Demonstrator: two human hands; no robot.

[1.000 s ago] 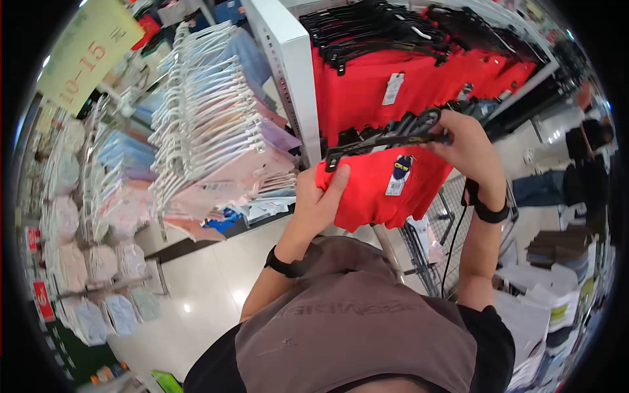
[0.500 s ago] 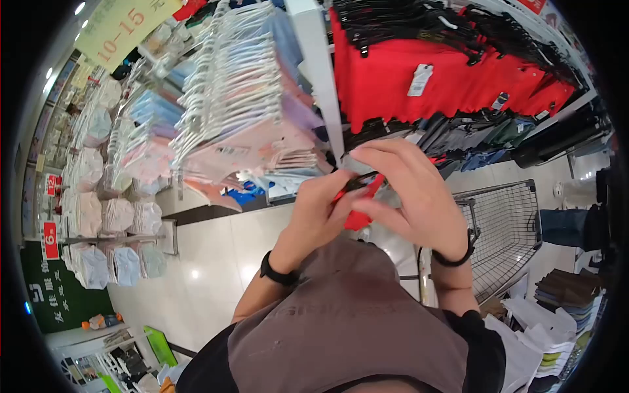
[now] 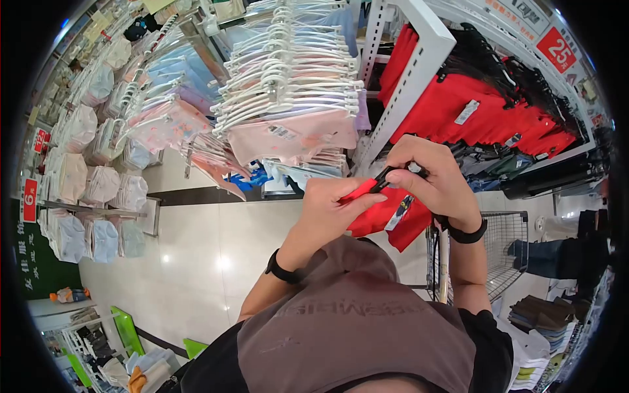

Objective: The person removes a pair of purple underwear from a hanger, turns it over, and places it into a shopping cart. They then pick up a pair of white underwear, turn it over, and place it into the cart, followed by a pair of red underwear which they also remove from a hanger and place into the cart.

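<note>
A red garment [image 3: 410, 226] with a white and dark tag [image 3: 400, 212] hangs between my hands in front of my chest. At its upper edge is a black hanger [image 3: 385, 180]. My left hand [image 3: 333, 208] is closed, pinching the garment's left upper corner by the end of the hanger. My right hand [image 3: 434, 182] is closed around the hanger near its right part, thumb along it. The garment's exact kind does not show, since it is partly folded and covered by my fingers.
Pale underwear on white hangers [image 3: 288, 98] fills a rack ahead. Red garments on black hangers [image 3: 445, 108] hang right of a white post [image 3: 409, 75]. A wire shopping cart [image 3: 508, 262] stands at my right. Folded clothes [image 3: 544, 314] lie at lower right, near a person's leg [image 3: 540, 257].
The red garment now shows more fully, with its tag facing up. My hands have moved slightly right and apart, and the view has shifted, bringing the pale rack closer to centre.
</note>
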